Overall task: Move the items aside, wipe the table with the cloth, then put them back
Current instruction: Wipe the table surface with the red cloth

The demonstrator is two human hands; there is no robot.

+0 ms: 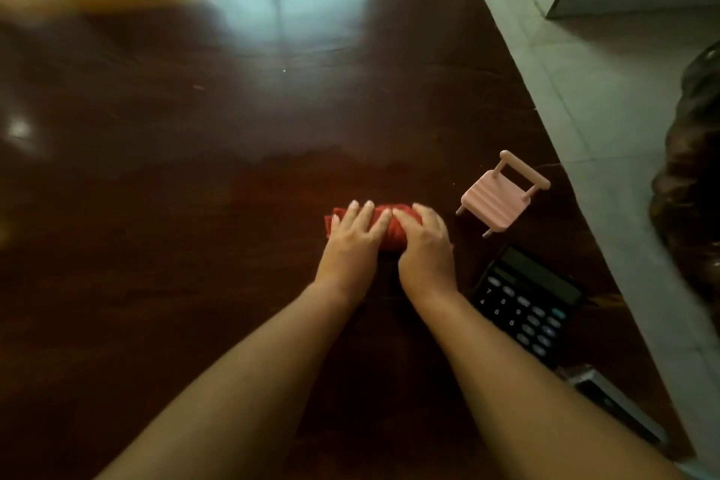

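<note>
We press left hand (352, 236) and right hand (424, 242), both flat, onto bunched red cloth (391, 232); small pink toy chair (500, 197) sits right of the right hand.

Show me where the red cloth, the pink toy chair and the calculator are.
red cloth (389, 236): head view, on the bare fold between the two hands.
pink toy chair (491, 202): head view, on the slatted seat.
calculator (524, 308): head view, on the keypad.
</note>
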